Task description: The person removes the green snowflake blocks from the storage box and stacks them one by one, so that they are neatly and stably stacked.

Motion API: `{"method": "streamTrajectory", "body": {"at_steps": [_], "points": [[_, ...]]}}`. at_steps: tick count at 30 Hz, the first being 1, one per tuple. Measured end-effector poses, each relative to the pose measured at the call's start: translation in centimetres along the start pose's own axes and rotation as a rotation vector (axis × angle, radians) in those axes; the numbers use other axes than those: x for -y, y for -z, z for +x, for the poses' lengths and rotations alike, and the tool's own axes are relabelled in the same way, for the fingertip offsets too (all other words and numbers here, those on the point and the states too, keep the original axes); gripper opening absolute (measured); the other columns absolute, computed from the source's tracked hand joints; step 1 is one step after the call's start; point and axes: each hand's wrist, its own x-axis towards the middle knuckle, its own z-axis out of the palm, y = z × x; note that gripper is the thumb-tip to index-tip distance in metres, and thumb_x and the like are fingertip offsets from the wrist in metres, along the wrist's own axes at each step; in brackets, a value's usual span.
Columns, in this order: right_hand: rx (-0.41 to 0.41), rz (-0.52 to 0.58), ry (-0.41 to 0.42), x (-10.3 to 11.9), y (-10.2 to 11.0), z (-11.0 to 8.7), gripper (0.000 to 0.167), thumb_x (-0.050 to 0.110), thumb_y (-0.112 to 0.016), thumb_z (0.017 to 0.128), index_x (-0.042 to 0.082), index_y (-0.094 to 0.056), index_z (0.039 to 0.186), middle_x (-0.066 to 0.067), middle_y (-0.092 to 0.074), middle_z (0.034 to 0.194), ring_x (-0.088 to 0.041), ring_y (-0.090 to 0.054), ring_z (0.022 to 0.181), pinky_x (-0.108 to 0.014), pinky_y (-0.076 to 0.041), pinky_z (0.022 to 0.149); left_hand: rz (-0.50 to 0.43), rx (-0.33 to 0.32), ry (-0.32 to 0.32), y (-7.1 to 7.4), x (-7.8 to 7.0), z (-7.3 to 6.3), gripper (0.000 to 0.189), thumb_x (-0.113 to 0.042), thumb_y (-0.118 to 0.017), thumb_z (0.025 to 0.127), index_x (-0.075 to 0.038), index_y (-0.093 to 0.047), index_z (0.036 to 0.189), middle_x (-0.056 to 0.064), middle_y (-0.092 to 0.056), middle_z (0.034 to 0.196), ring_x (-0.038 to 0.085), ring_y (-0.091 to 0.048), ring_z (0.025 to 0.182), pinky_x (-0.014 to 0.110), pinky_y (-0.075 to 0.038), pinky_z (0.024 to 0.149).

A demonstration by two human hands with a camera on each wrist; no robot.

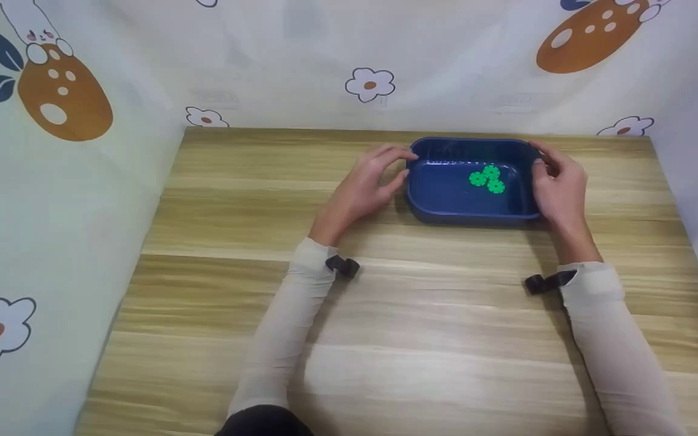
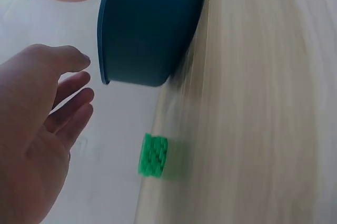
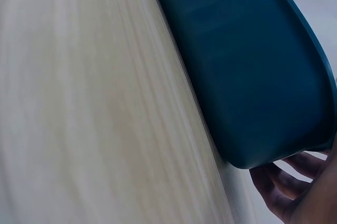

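Note:
A dark blue rectangular plastic bin (image 1: 473, 219) stands near the back of the table. Several small green toothed discs (image 1: 491, 172) lie inside it, right of its middle. My right hand (image 1: 561, 184) grips the bin's right end, thumb over the rim and fingers outside. My left hand (image 1: 367, 181) is at the left end, fingers loosely bent around the corner; in the left wrist view its fingertips (image 2: 79, 60) stand slightly apart from the bin (image 2: 147, 29). That view also has a green ridged block (image 2: 154, 155) on the table left of the bin; in the head view I cannot make it out.
The wood-grain table (image 1: 385, 339) ends at a pale back wall (image 1: 288, 66) printed with flowers and fruit. Side walls border it left and right. A small black wrist camera (image 1: 343, 266) sits on the left sleeve, another camera (image 1: 549, 282) on the right.

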Motion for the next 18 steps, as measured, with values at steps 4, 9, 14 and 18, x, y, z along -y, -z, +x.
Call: {"method": "streamTrajectory", "body": {"at_steps": [4, 9, 14, 18], "points": [[0.007, 0.004, -0.008, 0.1, 0.1, 0.0, 0.041, 0.018, -0.052, 0.108, 0.024, -0.074, 0.141, -0.005, -0.071, 0.147, -0.021, -0.069, 0.128, -0.025, -0.053, 0.105, 0.020, 0.001, -0.013, -0.7, -0.9, 0.8, 0.030, -0.018, -0.065, 0.108, -0.012, -0.072, 0.137, 0.005, -0.064, 0.150, 0.018, -0.052, 0.146, 0.027, -0.036, 0.128], [0.017, 0.004, -0.026, 0.1, 0.2, 0.0, 0.041, 0.018, -0.051, 0.108, 0.023, -0.073, 0.143, -0.006, -0.071, 0.148, -0.021, -0.067, 0.128, -0.026, -0.052, 0.105, 0.022, 0.036, -0.001, -1.3, -2.0, 1.9, 0.031, -0.019, -0.065, 0.109, -0.015, -0.071, 0.139, 0.001, -0.062, 0.152, 0.016, -0.050, 0.147, 0.019, -0.032, 0.128], [0.019, 0.005, -0.030, 0.2, 0.2, 0.1, 0.041, 0.018, -0.053, 0.108, 0.023, -0.073, 0.143, -0.006, -0.071, 0.147, -0.017, -0.067, 0.124, -0.024, -0.052, 0.102, 0.029, 0.101, 0.016, -2.2, -3.0, 3.1, 0.034, -0.021, -0.063, 0.109, -0.016, -0.069, 0.142, -0.001, -0.059, 0.154, 0.013, -0.047, 0.149, 0.016, -0.031, 0.127], [0.021, 0.004, -0.029, 0.2, 0.1, 0.1, 0.040, 0.017, -0.053, 0.108, 0.023, -0.073, 0.143, -0.006, -0.071, 0.147, -0.018, -0.067, 0.124, -0.024, -0.052, 0.102, 0.029, 0.145, 0.045, -2.9, -3.8, 4.1, 0.035, -0.022, -0.063, 0.110, -0.016, -0.067, 0.144, -0.002, -0.060, 0.153, 0.012, -0.049, 0.147, 0.017, -0.033, 0.127]]}}
